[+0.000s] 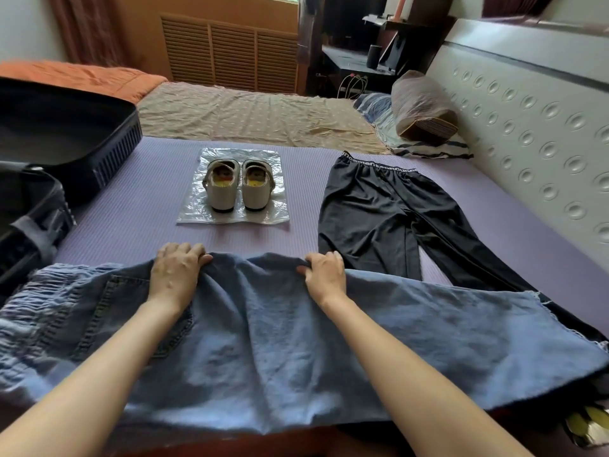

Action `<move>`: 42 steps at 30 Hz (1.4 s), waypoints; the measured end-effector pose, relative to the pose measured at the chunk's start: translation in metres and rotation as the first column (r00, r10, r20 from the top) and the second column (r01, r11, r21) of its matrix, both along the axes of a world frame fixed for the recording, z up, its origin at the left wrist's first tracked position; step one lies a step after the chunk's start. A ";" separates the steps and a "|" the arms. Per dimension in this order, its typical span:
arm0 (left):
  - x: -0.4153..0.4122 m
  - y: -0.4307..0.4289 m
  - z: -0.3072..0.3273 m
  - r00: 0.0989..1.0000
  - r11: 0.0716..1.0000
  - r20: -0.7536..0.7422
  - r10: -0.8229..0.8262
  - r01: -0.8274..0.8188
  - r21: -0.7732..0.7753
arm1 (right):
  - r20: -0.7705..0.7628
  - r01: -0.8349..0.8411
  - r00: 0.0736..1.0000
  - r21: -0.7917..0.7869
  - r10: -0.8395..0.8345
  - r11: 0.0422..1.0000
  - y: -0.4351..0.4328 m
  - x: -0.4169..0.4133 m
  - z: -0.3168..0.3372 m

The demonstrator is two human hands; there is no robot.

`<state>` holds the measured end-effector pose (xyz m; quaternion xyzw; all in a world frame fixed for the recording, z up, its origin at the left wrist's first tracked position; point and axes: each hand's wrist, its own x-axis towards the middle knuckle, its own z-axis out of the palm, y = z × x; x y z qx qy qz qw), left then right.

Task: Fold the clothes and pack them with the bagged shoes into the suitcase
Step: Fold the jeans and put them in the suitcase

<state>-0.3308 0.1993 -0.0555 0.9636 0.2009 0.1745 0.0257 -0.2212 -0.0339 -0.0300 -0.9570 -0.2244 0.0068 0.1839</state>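
Early days here: the left hand (176, 268) and right hand (324, 275) each have fingers curled round the far edge of the denim jeans (263, 341), spread nearest us. The black trousers (379, 219) lie flat, unfolded. The shoes (237, 186) stand on the plastic bag (197, 212), not inside it. The suitcase (66, 136) gapes open at left, nothing visibly packed.

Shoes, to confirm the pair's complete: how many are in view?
2, side by side on the clear bag: one shoe toward the suitcase, the other shoe toward the black trousers.
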 end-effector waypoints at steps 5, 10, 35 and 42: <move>0.000 0.003 -0.012 0.996 0.985 -0.028 0.080 -0.084 -0.150 | 0.038 0.029 0.999 -0.056 -0.027 0.998 0.007 -0.004 -0.012; -0.020 0.028 -0.015 0.988 0.990 0.083 0.133 -0.129 -0.051 | 0.066 0.002 0.998 0.004 -0.002 1.000 0.008 -0.002 -0.017; -0.094 0.105 -0.003 0.916 0.911 -0.094 0.389 -0.398 -0.106 | -0.112 -0.412 0.911 -0.194 0.397 0.890 0.059 -0.073 -0.045; -0.085 0.099 0.003 0.916 0.905 -0.128 0.381 -0.398 -0.153 | -0.143 -0.410 0.911 -0.197 0.387 0.891 0.061 -0.078 -0.034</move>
